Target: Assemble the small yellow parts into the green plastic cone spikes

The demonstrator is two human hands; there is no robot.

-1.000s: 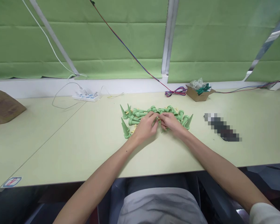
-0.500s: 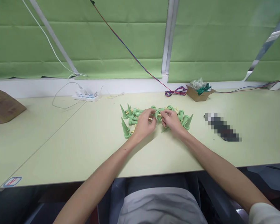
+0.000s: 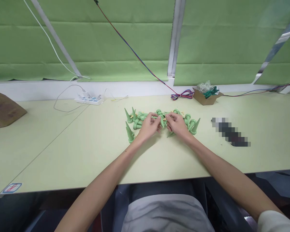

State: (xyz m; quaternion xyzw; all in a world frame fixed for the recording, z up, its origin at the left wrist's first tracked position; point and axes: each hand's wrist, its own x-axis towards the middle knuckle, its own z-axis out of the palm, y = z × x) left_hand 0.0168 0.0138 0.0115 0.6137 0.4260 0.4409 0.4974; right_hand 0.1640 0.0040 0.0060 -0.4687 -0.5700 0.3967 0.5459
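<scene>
Between my hands is a green plastic watering spike (image 3: pixel 162 121), its pointed end tilted down toward me. My left hand (image 3: pixel 148 126) is closed, thumb and fingers gripping the spike from the left. From the right, my right hand (image 3: pixel 177 124) pinches a small yellow piece (image 3: pixel 164 119) against the spike's side; the fingertips partly hide it. More spikes lie around both hands: a cone standing point up (image 3: pixel 129 132) to the left, ribbed-capped ones (image 3: pixel 137 124) beside my left wrist, and others (image 3: pixel 195 126) right of my right hand. Small yellow bits lie among them.
A small cardboard box (image 3: pixel 205 99) with clear plastic and green material stands at the back, beside a coiled red-blue cable (image 3: pixel 182 94). Back left are a white power strip (image 3: pixel 91 100) and a brown paper bag (image 3: pixel 4 109). A pixelated dark object (image 3: pixel 230 132) lies at right.
My left hand has closed in on the spike, with its thumb and fingers now on it. My right hand has barely moved and still pinches the yellow piece.
</scene>
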